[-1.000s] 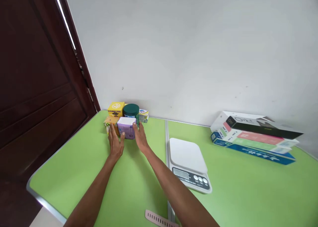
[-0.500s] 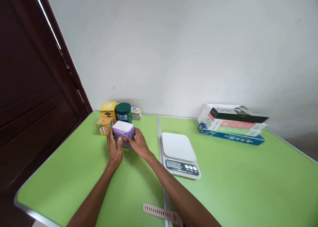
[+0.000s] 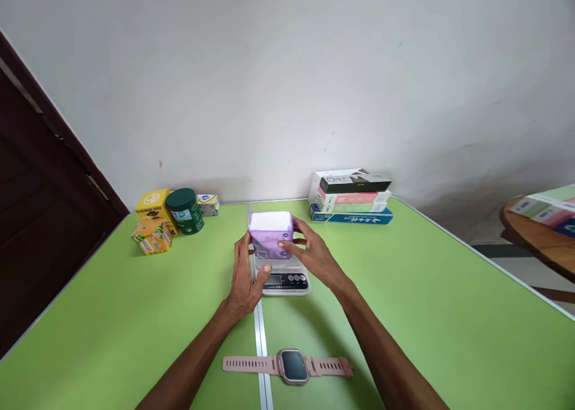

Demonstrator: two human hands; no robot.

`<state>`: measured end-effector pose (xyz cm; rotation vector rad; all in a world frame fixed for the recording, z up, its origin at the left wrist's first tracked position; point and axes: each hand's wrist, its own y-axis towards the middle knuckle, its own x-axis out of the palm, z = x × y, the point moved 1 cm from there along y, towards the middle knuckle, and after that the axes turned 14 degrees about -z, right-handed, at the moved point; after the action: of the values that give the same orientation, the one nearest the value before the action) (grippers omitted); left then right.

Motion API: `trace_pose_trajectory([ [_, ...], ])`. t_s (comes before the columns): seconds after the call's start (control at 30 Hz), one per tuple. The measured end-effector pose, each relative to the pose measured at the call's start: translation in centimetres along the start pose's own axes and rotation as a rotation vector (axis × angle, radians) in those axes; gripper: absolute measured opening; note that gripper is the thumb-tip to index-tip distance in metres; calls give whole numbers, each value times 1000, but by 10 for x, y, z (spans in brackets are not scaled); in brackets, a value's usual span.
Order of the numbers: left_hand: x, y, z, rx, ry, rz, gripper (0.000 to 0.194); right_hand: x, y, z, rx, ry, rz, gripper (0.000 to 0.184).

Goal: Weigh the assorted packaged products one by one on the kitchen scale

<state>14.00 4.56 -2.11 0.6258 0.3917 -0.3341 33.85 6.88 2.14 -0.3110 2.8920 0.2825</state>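
A purple pack with a white top (image 3: pixel 271 244), wrapped in shiny film, is over the plate of a white kitchen scale (image 3: pixel 284 291). My right hand (image 3: pixel 313 251) grips its right side, thumb across the front and fingers behind. On the left side, my left hand (image 3: pixel 247 279) has its fingertips against the pack, with the thumb held off near the scale's display. The pack hides most of the weighing plate; whether it rests there fully I cannot tell. The display's reading is too small to make out.
A pink-strapped smartwatch (image 3: pixel 293 366) lies near me across the metal table seam. At back left stand a yellow box (image 3: pixel 153 203), an orange carton (image 3: pixel 153 236), a green canister (image 3: pixel 185 211) and a small box (image 3: pixel 208 205). Stacked boxes (image 3: pixel 353 197) sit at back right. A wooden stool (image 3: pixel 534 230) stands beyond.
Both hands have carried the purple pack rightward from beside the green canister to over the scale. My view has turned right, bringing the whole smartwatch and the stool into sight.
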Motion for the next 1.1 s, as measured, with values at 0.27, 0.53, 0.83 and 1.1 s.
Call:
trace_pose_trajectory([
  [0.27, -24, -18, -45, -237, -47, 67, 75, -25, -31, 56, 72, 183, 223, 76],
  [0.53, -46, -20, -90, -462, -334, 347, 73, -27, -51, 99, 155, -85, 461, 59],
  [0.83, -46, -22, -80, -482, -199, 271, 77, -19, -49, 90, 121, -51, 468, 65],
  [1.1, -25, -4, -24, -229, 71, 95, 75, 16, -16, 44, 15, -100, 305, 102],
])
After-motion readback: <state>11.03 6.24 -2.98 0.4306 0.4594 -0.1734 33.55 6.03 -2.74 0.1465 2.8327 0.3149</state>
